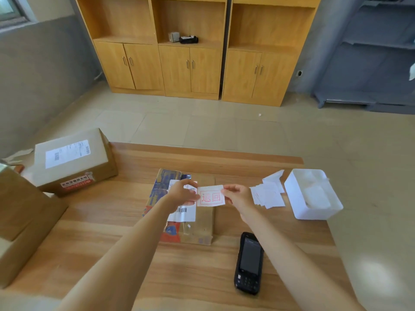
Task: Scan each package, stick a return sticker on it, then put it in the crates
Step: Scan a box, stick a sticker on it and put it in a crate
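Clearly the step in hand is the sticker one. Both hands hold a white return sticker (210, 196) with red characters in a red frame just above the taped cardboard package (193, 207), which lies flat on the wooden table (112, 232). The left hand (183, 193) pinches the sticker's left edge, and the right hand (238, 195) pinches its right edge between thumb and fingers. Whether the backing is already off cannot be told.

To do it well, I would peel the backing fully, keep the sticker taut and level, and lay it on bare cardboard to the right of the package's white shipping label (183, 212), so the barcode stays readable. Set one edge down first, then smooth across with flat fingers to avoid creases.

Nearer the person than the package, the black handheld scanner (249, 263) lies on the table. Right of the package sit loose sticker sheets (268, 194) and a white plastic box (312, 196); left of it stands a larger cardboard box (71, 162).
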`<state>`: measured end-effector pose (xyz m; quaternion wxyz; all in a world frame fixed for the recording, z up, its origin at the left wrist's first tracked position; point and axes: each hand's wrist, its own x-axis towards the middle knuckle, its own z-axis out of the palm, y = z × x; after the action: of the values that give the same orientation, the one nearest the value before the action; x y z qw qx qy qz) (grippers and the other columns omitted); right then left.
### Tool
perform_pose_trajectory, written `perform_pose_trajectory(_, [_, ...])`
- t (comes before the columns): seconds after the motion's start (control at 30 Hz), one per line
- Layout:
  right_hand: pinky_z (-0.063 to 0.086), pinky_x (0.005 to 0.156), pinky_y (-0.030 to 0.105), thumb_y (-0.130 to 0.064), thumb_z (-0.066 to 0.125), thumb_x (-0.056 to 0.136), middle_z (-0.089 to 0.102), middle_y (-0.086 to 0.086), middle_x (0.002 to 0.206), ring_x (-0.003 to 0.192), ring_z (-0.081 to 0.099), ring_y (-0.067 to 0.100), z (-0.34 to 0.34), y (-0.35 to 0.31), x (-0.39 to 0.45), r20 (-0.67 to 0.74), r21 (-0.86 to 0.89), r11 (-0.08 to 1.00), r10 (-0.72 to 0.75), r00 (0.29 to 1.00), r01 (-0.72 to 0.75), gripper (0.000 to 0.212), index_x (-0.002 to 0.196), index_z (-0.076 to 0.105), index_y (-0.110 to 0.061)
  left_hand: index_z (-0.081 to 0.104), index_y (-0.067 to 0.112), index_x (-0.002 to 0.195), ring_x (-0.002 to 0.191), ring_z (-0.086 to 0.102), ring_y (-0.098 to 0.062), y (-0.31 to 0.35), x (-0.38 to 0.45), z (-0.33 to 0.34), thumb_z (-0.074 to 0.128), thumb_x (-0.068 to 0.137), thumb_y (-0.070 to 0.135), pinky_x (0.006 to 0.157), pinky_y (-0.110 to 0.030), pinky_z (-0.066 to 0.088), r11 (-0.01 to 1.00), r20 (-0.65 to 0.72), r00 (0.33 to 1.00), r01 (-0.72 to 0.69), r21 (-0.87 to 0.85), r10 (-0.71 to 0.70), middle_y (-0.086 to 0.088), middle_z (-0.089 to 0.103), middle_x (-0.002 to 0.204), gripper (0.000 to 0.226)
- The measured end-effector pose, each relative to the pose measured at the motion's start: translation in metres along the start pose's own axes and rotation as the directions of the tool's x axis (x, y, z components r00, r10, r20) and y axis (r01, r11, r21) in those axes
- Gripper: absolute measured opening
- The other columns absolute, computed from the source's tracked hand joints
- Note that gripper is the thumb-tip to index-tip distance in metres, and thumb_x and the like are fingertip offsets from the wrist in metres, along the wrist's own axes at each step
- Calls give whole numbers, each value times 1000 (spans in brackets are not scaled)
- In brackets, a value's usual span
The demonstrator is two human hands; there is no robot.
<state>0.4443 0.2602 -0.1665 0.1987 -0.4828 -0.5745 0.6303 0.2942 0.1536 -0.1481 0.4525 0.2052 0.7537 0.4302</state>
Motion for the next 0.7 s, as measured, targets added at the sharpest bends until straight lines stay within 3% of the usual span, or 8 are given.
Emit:
perform_pose_trajectory(0.1, [44,59,11,-1,64,86,65,6,91,73,58,9,15,21,-9,-26,-25,999,38,999,-38,9,94,66,-3,57,9,95,70,59,-15,-25,1,-6,65,83,-7,67,-26,54,996,-5,1000,10,91,-9,-6,57,79,22])
perform_pose_trajectory(0.17, [45,64,13,0,63,87,64,6,93,81,59,13,25,35,-15,-29,-35,998,57,998,-58,14,100,65,1,57,8,97,67,57,-12,-42,0,-9,67,82,-6,57,-21,51,986,-5,1000,6,165,-5,-4,57,78,23])
perform_pose_trajectory(0.33, [51,84,28,-4,66,84,67,0,87,89,64,17,41,62,-21,-84,-105,992,55,995,-64,10,86,67,-14,61,6,108,66,54,-7,-70,4,-13,72,81,2,55,-17,48,943,-13,998,-59,327,67,-1,56,90,30])
perform_pose_trajectory(0.43, [51,84,27,-4,67,84,67,1,89,88,64,15,43,69,-23,-120,-121,991,45,992,-60,10,90,68,-11,60,6,112,71,53,-7,-77,6,-12,72,82,5,52,-12,43,923,2,996,-85,375,91,-2,55,97,32])
perform_pose_trajectory(0.57, [49,84,25,-4,67,83,68,4,93,88,62,14,46,75,-24,-151,-160,986,27,988,-51,13,95,70,-6,59,7,112,78,56,-15,-80,9,-11,71,82,4,64,-22,50,908,9,996,-87,410,91,-4,56,103,32])
perform_pose_trajectory(0.7, [49,82,24,-4,67,83,68,3,92,89,62,14,49,80,-23,-168,-210,977,9,986,-45,15,97,72,-5,58,7,113,75,55,-14,-82,12,-11,69,84,4,53,-14,39,896,10,996,-83,436,88,-3,54,105,32])
